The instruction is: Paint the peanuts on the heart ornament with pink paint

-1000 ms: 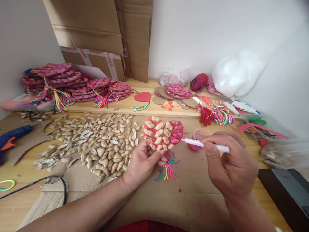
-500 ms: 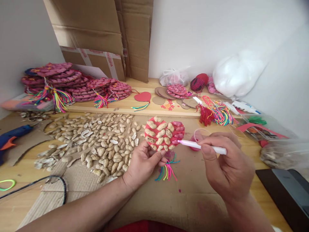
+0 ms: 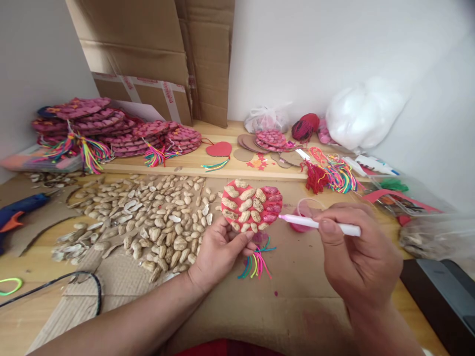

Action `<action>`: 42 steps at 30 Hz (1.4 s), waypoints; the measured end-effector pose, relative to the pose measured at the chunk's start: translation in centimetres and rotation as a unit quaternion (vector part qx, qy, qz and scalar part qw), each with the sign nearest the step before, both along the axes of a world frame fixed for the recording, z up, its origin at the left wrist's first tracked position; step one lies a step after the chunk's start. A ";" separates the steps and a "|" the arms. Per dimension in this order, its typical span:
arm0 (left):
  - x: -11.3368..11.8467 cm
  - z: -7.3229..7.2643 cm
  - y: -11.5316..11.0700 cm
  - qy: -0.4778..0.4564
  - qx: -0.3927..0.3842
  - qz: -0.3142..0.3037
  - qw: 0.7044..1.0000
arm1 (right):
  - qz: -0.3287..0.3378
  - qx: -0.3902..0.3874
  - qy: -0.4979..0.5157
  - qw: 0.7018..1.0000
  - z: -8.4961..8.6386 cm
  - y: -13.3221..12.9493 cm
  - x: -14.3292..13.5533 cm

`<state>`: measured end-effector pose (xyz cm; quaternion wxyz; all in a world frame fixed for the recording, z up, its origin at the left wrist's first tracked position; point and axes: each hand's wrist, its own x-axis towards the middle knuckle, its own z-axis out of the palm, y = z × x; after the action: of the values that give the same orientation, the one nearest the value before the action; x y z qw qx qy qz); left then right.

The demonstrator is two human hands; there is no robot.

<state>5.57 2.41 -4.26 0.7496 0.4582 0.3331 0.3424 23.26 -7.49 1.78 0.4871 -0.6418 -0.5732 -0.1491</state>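
My left hand (image 3: 224, 249) grips the lower edge of a red heart (image 3: 245, 194) covered with rows of peanut shells. Shells along its right side are coloured pink; the others are plain tan. A multicoloured tassel (image 3: 257, 262) hangs below the heart. Between the thumb and fingers of my right hand (image 3: 356, 252) is a white brush pen (image 3: 302, 221) with a pink tip, pointing left. That tip sits just off the heart's right edge. Behind the pen stands a clear cup (image 3: 300, 226) with pink liquid, partly hidden by the pen and hand.
Loose peanuts (image 3: 174, 237) spread over the cardboard at left, near a blue glue gun (image 3: 22, 207) and its black cable (image 3: 98, 287). Stacked pink peanut discs (image 3: 85, 118) and a plain red heart (image 3: 218, 149) lie on the back shelf. A dark tablet-like device (image 3: 441, 291) is at right.
My right hand has drawn the brush pen slightly right, so its tip has left the pink shells. My left hand and the heart have barely moved.
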 end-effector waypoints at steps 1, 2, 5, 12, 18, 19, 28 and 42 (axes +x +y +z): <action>0.0 0.0 0.0 -0.002 0.000 -0.001 1.000 | 0.013 -0.002 0.011 1.000 0.0 0.0 0.0; 0.0 0.1 0.0 -0.004 0.001 -0.003 1.000 | 0.026 -0.008 0.018 0.999 0.0 0.0 -0.1; 0.0 0.1 0.0 -0.007 -0.001 -0.006 1.000 | 0.041 -0.025 -0.001 0.999 -0.1 0.0 -0.1; -0.2 0.4 0.0 -0.001 -0.005 -0.009 1.000 | 0.039 -0.021 0.004 0.999 -0.3 0.1 -0.3; -0.1 0.5 0.1 0.005 -0.010 -0.013 1.000 | -0.042 0.017 -0.019 0.999 0.2 -0.3 0.8; -0.1 0.5 0.2 0.007 -0.010 -0.010 1.000 | -0.076 0.036 -0.009 0.996 0.3 -0.5 1.4; -0.2 0.3 0.2 0.016 -0.012 0.007 1.000 | -0.200 -0.073 -0.063 0.975 -0.3 0.1 4.8; -0.2 0.4 0.2 0.025 0.001 -0.010 1.000 | -0.186 -0.150 -0.041 0.970 -1.1 0.7 4.5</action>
<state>5.38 2.60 -3.87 0.7439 0.4708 0.3468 0.3236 27.72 -6.78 0.65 0.3248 -0.7963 -0.4792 -0.1751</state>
